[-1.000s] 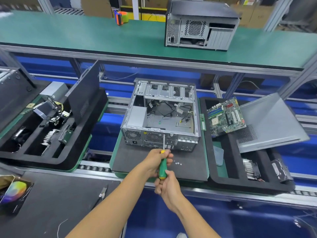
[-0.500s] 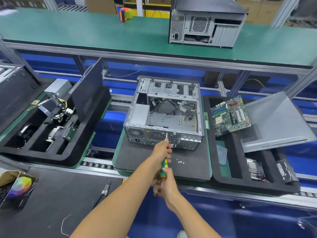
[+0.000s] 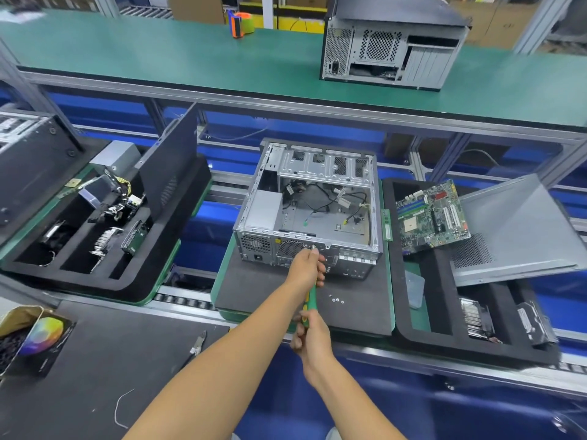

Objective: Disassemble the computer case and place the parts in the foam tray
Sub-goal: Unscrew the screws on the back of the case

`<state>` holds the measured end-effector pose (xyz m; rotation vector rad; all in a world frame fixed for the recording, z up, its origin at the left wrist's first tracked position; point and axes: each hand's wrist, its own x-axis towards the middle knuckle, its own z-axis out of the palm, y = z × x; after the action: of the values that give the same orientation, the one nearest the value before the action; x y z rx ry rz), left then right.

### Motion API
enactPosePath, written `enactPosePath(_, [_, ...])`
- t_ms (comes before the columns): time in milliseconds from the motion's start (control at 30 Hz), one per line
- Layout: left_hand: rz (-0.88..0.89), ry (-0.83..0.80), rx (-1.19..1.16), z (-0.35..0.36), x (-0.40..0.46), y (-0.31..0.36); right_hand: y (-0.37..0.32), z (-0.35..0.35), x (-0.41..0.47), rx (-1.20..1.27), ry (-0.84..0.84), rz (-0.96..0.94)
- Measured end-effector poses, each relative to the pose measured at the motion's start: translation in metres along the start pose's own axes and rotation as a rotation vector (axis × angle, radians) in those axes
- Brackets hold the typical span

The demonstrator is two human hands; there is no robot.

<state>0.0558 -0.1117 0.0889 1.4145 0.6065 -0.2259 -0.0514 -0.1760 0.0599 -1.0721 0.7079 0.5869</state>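
Holding the green screwdriver [image 3: 310, 302], the left hand [image 3: 305, 268] grips near its tip and the right hand [image 3: 309, 336] grips the handle. The computer case [image 3: 309, 211] sits just beyond, and the tip has moved up to its near wall.

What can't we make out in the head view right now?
- Screwdriver tip and the screw at the computer case rear: hidden by the left hand.
- Handle end: hidden inside the right hand.
- Loose screws on the mat: too small to count.
- Right foam tray compartments: partly hidden by the side panel.
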Motion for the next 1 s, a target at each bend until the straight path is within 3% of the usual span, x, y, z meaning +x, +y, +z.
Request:
enactPosePath(233, [-0.05, 0.022, -0.014, 0.001, 0.019, 0.012, 0.0, -0.002, -0.004, 0.284, -0.28, 0.051])
enactPosePath(400, [-0.064, 0.032, -0.053, 0.003, 0.022, 0.016, 0.001, 0.001, -0.003, 0.277, -0.16, 0.044])
enactPosePath(567, [-0.066, 0.085, -0.008, 0.006, 0.024, 0.014, 0.004, 0.003, 0.003, -0.042, 0.04, -0.148])
enactPosePath(767, [-0.119, 0.035, -0.057, 0.003, 0.027, 0.018, -0.001, 0.002, -0.003, 0.244, -0.274, 0.053])
enactPosePath(1000, [-0.058, 0.029, -0.063, 0.003, 0.026, 0.013, 0.003, 0.005, -0.001, 0.204, -0.006, -0.045])
